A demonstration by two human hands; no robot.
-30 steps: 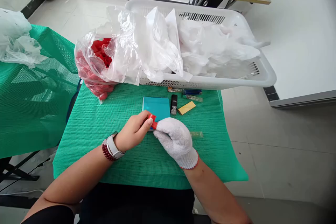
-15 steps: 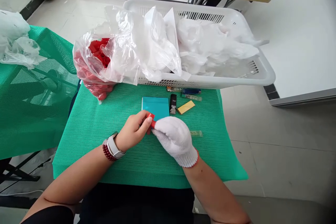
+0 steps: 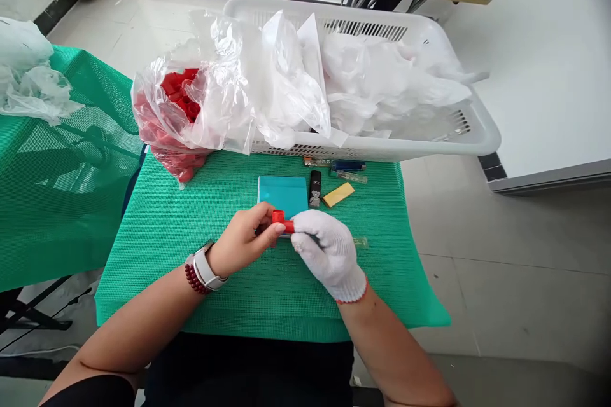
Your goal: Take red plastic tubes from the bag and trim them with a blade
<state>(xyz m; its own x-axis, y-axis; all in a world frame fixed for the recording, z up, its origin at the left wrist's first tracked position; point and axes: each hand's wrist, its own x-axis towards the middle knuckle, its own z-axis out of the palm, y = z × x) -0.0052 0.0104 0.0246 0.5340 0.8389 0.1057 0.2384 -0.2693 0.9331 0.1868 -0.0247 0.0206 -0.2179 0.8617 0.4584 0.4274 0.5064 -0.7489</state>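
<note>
A red plastic pipe fitting [image 3: 278, 215] is held between my two hands over the table. My bare left hand [image 3: 248, 233] pinches it between thumb and fingers, and one round opening faces up. My right hand [image 3: 325, 243], in a white knitted glove, grips the tube-like end [image 3: 289, 226] pointing right. Whether that end is a separate piece, I cannot tell. Just beyond my hands lies a teal booklet [image 3: 284, 194], partly covered by them. Beside it are a black lighter [image 3: 315, 189] and a yellow lighter [image 3: 338, 194].
A clear bag of red fittings [image 3: 179, 98] leans at the back left. Behind the green-covered table [image 3: 229, 311] is a white basket [image 3: 482, 133] with plastic bags [image 3: 372, 70]. Several lighters [image 3: 348, 166] lie before it; a clear one [image 3: 361, 242] is by my glove.
The fitting has turned, so its opening faces up and its tube end points right. My gloved right hand has shifted slightly right; my left hand has barely moved.
</note>
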